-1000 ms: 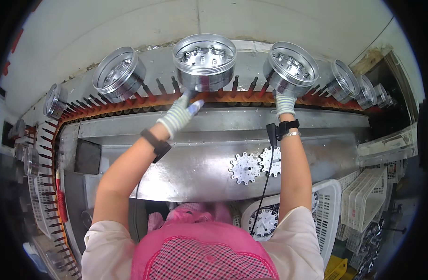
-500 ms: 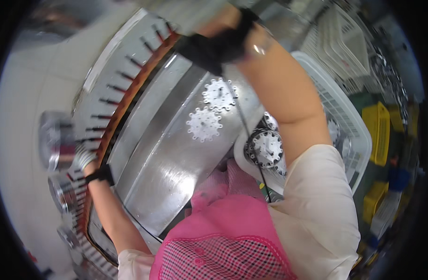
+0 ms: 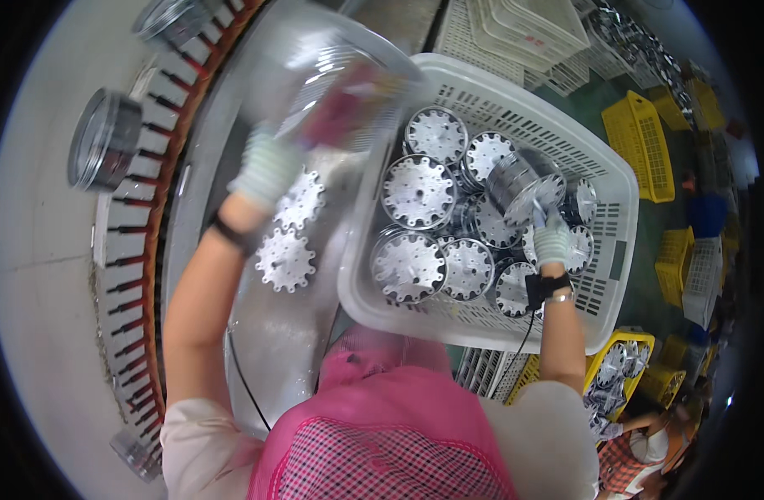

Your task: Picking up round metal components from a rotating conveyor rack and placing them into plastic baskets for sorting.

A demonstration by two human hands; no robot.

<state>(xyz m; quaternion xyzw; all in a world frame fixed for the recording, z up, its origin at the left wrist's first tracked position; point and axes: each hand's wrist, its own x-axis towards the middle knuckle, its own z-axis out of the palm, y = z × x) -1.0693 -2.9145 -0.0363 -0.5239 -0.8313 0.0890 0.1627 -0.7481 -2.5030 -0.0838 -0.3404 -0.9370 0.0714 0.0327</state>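
My left hand (image 3: 267, 171), in a white glove, is closed on a shiny metal cylinder (image 3: 361, 71) above the steel table (image 3: 273, 321). Motion blurs that cylinder, and something pink mirrors in its side. Below it on the table lie two pale metal discs (image 3: 286, 260) with notched rims. Over in the white plastic basket (image 3: 623, 167), my gloved right hand (image 3: 552, 240) grips the edge of a tilted metal cylinder (image 3: 513, 185). Several more cylinders with notched disc tops (image 3: 418, 192) sit around it there. Each wrist wears a black band.
Along the left runs a conveyor (image 3: 152, 333) with red-based pegs; some carry metal cylinders (image 3: 105, 140). White baskets (image 3: 536, 29) are stacked at the far right. Yellow bins (image 3: 640, 146) stand on the floor, and another person (image 3: 640, 454) is at the lower right.
My view has swung right toward the basket. My left hand has left the conveyor side and holds a cylinder over the table. My right hand has come down into the basket onto another.
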